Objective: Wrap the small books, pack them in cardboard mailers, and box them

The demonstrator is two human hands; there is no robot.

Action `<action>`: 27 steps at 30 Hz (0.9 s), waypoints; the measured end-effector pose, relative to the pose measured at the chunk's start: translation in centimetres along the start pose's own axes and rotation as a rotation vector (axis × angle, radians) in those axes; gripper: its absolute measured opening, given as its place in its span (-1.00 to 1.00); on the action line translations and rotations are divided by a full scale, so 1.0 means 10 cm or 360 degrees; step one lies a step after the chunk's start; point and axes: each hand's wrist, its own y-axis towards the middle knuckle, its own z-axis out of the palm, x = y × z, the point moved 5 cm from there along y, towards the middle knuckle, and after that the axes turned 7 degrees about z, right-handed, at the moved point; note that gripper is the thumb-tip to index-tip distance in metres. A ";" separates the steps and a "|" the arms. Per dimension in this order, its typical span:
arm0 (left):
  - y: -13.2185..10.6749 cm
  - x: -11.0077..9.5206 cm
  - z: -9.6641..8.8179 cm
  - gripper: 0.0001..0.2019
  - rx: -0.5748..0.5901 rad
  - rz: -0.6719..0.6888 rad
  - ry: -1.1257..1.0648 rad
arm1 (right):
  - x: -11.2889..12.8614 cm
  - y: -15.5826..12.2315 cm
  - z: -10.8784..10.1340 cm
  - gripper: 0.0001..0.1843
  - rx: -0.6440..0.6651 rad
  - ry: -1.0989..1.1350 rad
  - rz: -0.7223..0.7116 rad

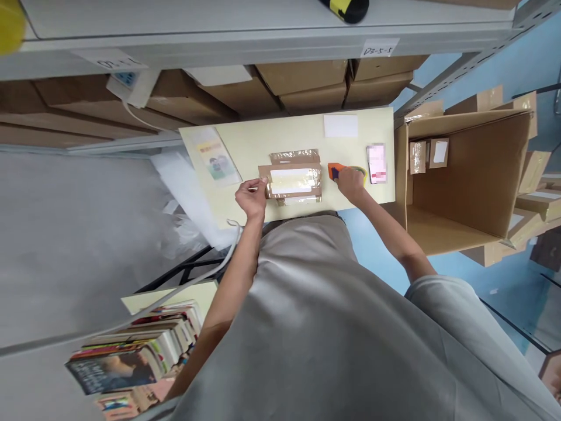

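Note:
A flat cardboard package [268,172] with a white label and shiny clear tape lies on the pale table [245,146]. My left hand [251,197] pinches the package's left edge between thumb and fingers. Just to the right of the package, my right hand [350,184] is wrapped round an orange tape dispenser [335,168]. A yellowish tape roll [362,173] shows past the knuckles. The dispenser's front end is close to the package's right side, with a small gap between them.
A phone [377,164] and a white paper slip [340,126] lie on the table, with a printed plastic bag [217,161] at left. An open carton [460,187] holding small boxes stands right. Shelving [272,44] borders the far side; books [144,345] are stacked lower left.

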 end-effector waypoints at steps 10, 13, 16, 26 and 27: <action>-0.04 0.04 -0.09 -0.75 0.0020 0.0091 -0.0007 | -0.21 0.19 0.63 -0.42 -0.0390 0.0260 0.0231; -0.05 0.04 -0.09 -0.76 0.0042 0.0124 -0.0029 | -0.21 0.15 0.62 -0.43 -0.0433 0.0299 0.0255; -0.06 0.04 -0.08 -0.78 0.0082 0.0161 -0.0039 | -0.18 -0.03 0.51 -0.42 -0.0487 0.0367 0.0299; -0.17 -0.01 -0.07 -0.65 0.0180 0.0194 -0.0189 | 0.73 -0.59 0.31 -0.20 -0.0426 0.0702 -0.0028; -0.18 -0.04 -0.05 -0.62 0.0208 0.0212 -0.0179 | 0.79 -0.56 0.32 -0.15 -0.0396 0.0693 0.0015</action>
